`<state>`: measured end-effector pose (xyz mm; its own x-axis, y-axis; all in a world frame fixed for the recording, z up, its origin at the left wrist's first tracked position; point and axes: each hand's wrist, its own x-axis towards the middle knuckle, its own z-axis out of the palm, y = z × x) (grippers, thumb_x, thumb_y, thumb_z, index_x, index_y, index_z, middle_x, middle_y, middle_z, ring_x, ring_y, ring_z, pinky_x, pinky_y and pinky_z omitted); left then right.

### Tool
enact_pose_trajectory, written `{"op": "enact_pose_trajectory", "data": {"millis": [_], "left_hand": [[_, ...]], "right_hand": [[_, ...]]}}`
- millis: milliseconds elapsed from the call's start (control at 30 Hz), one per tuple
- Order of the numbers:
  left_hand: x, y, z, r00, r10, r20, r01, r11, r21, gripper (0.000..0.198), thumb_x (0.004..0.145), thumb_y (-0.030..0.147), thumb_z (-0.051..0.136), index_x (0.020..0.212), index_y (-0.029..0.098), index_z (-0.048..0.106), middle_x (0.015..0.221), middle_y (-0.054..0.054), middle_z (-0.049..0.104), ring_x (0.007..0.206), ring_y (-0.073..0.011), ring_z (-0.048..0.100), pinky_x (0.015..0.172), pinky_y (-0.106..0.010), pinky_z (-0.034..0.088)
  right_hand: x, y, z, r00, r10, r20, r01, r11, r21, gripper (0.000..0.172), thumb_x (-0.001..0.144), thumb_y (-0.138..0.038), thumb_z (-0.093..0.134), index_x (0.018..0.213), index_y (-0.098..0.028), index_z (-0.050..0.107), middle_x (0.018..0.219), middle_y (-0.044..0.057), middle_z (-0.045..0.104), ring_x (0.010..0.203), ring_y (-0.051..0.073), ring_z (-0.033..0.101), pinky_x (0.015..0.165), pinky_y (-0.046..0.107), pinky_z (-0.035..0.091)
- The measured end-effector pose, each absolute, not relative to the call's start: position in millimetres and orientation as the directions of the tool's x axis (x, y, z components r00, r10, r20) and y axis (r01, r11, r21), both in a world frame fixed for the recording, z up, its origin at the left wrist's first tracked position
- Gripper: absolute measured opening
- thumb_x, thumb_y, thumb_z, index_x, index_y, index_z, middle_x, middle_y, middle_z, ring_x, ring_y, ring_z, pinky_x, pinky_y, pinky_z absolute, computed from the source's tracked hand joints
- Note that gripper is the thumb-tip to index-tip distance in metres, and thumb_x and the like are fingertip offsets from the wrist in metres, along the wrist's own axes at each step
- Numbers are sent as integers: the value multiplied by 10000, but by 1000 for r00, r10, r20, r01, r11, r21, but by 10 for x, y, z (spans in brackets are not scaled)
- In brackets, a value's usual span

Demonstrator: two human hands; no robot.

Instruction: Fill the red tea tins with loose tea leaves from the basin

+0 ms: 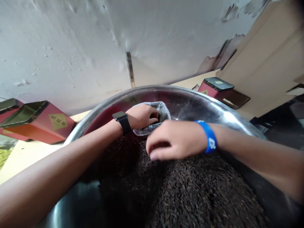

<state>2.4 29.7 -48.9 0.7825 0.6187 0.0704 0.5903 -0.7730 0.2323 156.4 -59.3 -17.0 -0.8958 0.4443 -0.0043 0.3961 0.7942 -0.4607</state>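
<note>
My left hand point(143, 114), wearing a black watch, reaches over the mouth of a clear plastic bag point(165, 109). Its fingers curl down into the bag, where their tips are hidden. Dark contents show inside the bag, which stands within a big shiny metal bowl point(228, 118). My right hand point(177, 141), blurred and with a blue wristband, hovers just in front of the bag, over a heap of dark loose tea leaves point(204, 193). Its fingers bend round towards the thumb, and what they hold, if anything, cannot be made out.
On the pale table point(26, 158) at left stands an open red tin point(54, 122) with a yellow label, and another red tin point(10, 106) behind it. A red tin with a dark lid point(218, 84) lies right of the bowl, near a cardboard box point(266, 53). A stained wall point(83, 41) rises behind.
</note>
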Motion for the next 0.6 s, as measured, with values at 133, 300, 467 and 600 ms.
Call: {"op": "enact_pose_trajectory", "data": {"millis": [133, 300, 467, 600], "left_hand": [[18, 354, -500, 773, 630, 80, 610, -772, 177, 262, 834, 333, 437, 877, 209, 663, 806, -41, 641, 710, -152, 538, 660, -277, 379], [-2, 383, -501, 768, 637, 70, 621, -767, 162, 262, 838, 316, 431, 907, 219, 664, 839, -37, 652, 726, -148, 547, 673, -269, 380], [-10, 384, -479, 785, 618, 46, 602, -778, 179, 255, 827, 304, 446, 968, 249, 651, 893, -26, 657, 766, -151, 559, 699, -269, 390], [-2, 352, -465, 797, 600, 73, 578, -792, 197, 262, 834, 306, 439, 975, 239, 649, 896, -24, 659, 767, -146, 562, 698, -262, 392]], "right_hand": [[1660, -474, -437, -742, 379, -553, 574, 786, -231, 281, 686, -361, 676, 901, -181, 679, 756, 36, 681, 651, 157, 592, 562, 265, 410], [2134, 255, -532, -506, 747, -431, 848, 521, -94, 165, 763, -228, 533, 697, -180, 676, 590, 18, 636, 520, 124, 561, 553, 270, 418], [2498, 535, -777, -98, 911, -400, 991, 128, 49, 221, 647, -313, 648, 504, -147, 618, 411, 30, 530, 460, 166, 546, 529, 308, 441], [2631, 422, -1016, -147, 974, -170, 983, 125, -131, 302, 703, -420, 592, 574, -149, 628, 451, 9, 545, 464, 142, 546, 511, 291, 445]]}}
